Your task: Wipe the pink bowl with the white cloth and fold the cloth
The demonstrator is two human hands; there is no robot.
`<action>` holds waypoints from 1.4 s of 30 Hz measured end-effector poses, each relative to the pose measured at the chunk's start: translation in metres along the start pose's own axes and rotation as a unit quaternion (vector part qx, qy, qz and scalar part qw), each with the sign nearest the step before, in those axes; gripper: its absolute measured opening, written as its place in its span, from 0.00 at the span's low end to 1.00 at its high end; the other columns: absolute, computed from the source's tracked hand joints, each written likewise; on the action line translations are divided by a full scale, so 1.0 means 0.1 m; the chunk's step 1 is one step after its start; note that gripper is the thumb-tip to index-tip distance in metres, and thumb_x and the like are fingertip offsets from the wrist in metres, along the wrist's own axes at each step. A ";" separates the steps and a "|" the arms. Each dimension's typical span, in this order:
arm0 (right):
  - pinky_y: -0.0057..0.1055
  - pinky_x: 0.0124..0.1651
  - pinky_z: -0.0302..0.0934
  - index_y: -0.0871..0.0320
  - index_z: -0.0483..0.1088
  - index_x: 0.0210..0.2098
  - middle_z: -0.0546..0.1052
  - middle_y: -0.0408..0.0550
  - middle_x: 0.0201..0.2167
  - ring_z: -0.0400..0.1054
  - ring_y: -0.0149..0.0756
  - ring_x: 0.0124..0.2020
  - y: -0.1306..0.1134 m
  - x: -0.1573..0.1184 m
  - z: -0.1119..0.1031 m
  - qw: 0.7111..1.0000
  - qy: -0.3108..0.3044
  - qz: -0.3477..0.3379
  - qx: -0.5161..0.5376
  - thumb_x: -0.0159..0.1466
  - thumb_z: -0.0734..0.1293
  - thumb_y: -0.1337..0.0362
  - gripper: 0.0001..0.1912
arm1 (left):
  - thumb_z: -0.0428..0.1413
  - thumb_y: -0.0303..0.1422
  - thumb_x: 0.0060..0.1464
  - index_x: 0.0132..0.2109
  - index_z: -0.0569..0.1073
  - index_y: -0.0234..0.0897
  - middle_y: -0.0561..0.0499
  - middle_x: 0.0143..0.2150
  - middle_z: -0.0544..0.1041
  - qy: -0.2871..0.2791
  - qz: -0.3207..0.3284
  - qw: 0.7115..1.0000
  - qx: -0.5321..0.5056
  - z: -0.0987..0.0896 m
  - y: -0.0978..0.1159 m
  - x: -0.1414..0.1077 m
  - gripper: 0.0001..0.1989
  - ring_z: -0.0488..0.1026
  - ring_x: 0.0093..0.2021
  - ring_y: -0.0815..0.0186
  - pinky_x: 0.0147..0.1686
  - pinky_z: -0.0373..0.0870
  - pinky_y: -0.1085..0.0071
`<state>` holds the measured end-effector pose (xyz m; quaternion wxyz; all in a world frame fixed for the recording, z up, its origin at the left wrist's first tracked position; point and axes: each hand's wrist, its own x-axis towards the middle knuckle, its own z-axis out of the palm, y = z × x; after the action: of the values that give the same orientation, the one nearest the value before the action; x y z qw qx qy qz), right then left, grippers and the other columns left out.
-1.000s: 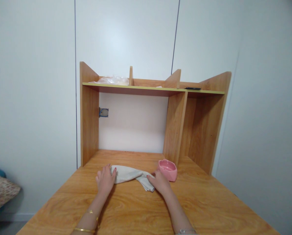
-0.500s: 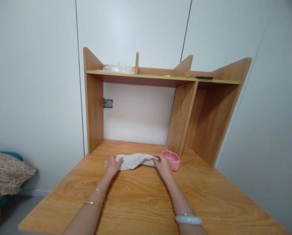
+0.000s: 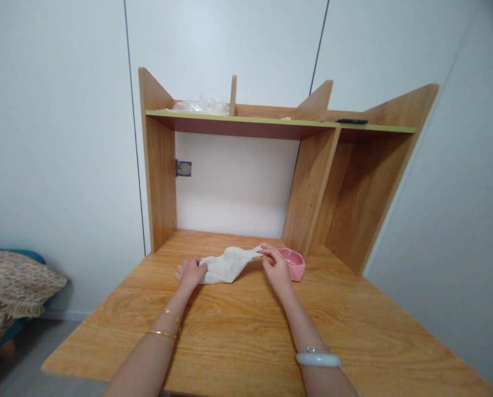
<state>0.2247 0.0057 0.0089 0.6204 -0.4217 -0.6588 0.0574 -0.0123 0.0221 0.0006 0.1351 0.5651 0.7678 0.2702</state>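
A white cloth stretches between my two hands above the wooden desk. My left hand is closed on its left end, low at the desktop. The right end is pinched between the thumb and fingers of my right hand, lifted a little so the cloth narrows and slopes up toward it. Just right of that hand stands a pink bowl with angled sides, partly hidden behind the hand.
A wooden shelf unit rises from the desk's back. On its top shelf lie a clear plastic bag and a flat black object. At far left, a patterned fringed blanket covers teal furniture.
My right hand has raised its end of the cloth, pulling it into a narrower, slanted strip. The left hand keeps its hold. The whole view has shifted slightly.
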 end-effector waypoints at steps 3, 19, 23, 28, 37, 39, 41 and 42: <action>0.38 0.47 0.58 0.57 0.68 0.33 0.72 0.50 0.37 0.65 0.38 0.43 0.02 0.00 0.00 1.000 0.003 0.006 -0.007 0.52 0.57 0.70 0.12 | 0.49 0.36 0.45 0.47 0.68 0.40 0.41 0.49 0.68 0.017 -0.005 1.000 0.001 0.01 0.00 -0.02 0.19 0.63 0.51 0.49 0.43 0.60 0.57; 0.27 0.24 0.54 0.60 0.63 0.48 0.70 0.44 0.27 0.54 0.28 0.18 0.05 0.00 -0.04 0.988 0.106 0.101 -0.041 0.53 0.59 0.63 0.23 | 0.49 0.25 0.41 0.41 0.68 0.43 0.50 0.46 0.69 -0.070 0.289 0.948 0.109 -0.08 0.00 -0.21 0.17 0.62 0.48 0.58 0.46 0.54 0.63; 0.28 0.25 0.58 0.59 0.59 0.51 0.69 0.46 0.32 0.60 0.28 0.20 0.14 -0.03 0.02 0.991 0.062 0.118 -0.014 0.53 0.59 0.64 0.25 | 0.47 0.25 0.45 0.39 0.69 0.40 0.47 0.45 0.71 -0.001 0.218 0.967 0.129 -0.13 0.00 -0.16 0.13 0.63 0.47 0.57 0.45 0.54 0.61; 0.33 0.36 0.62 0.57 0.63 0.47 0.66 0.51 0.41 0.65 0.34 0.31 0.22 -0.08 0.09 0.994 -0.017 0.086 -0.060 0.50 0.59 0.70 0.23 | 0.48 0.25 0.45 0.40 0.69 0.40 0.45 0.46 0.70 0.058 0.158 0.976 0.138 -0.18 0.00 -0.17 0.13 0.61 0.49 0.54 0.44 0.53 0.61; 0.38 0.44 0.53 0.54 0.70 0.33 0.69 0.49 0.34 0.60 0.43 0.40 0.18 -0.23 0.08 0.937 -0.150 0.037 -0.313 0.47 0.63 0.75 0.16 | 0.49 0.27 0.44 0.39 0.68 0.40 0.46 0.44 0.70 0.042 0.179 0.976 0.118 -0.15 0.01 -0.19 0.13 0.61 0.47 0.55 0.43 0.54 0.63; 0.37 0.42 0.53 0.54 0.70 0.29 0.69 0.49 0.31 0.60 0.42 0.39 0.22 -0.23 0.06 0.939 -0.112 0.042 -0.322 0.47 0.63 0.76 0.13 | 0.49 0.27 0.44 0.39 0.68 0.40 0.46 0.45 0.70 0.046 0.168 0.978 0.118 -0.15 0.01 -0.18 0.13 0.61 0.48 0.55 0.43 0.54 0.62; 0.36 0.41 0.53 0.54 0.69 0.24 0.68 0.48 0.29 0.60 0.42 0.37 0.25 -0.22 0.03 0.942 -0.088 0.046 -0.321 0.48 0.63 0.75 0.09 | 0.48 0.26 0.44 0.39 0.69 0.40 0.45 0.45 0.70 0.048 0.151 0.980 0.123 -0.16 -0.01 -0.17 0.13 0.61 0.49 0.54 0.44 0.54 0.62; 0.36 0.41 0.53 0.54 0.69 0.23 0.68 0.48 0.28 0.60 0.41 0.36 0.26 -0.20 0.02 0.943 -0.083 0.047 -0.319 0.49 0.63 0.74 0.08 | 0.48 0.26 0.44 0.39 0.69 0.40 0.45 0.45 0.70 0.048 0.142 0.981 0.127 -0.16 -0.02 -0.17 0.13 0.61 0.49 0.54 0.44 0.54 0.62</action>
<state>0.2331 0.0105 -0.0227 0.3926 -0.6220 -0.6712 -0.0919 -0.0162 0.0016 0.0112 -0.0144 0.6670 0.7137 0.2136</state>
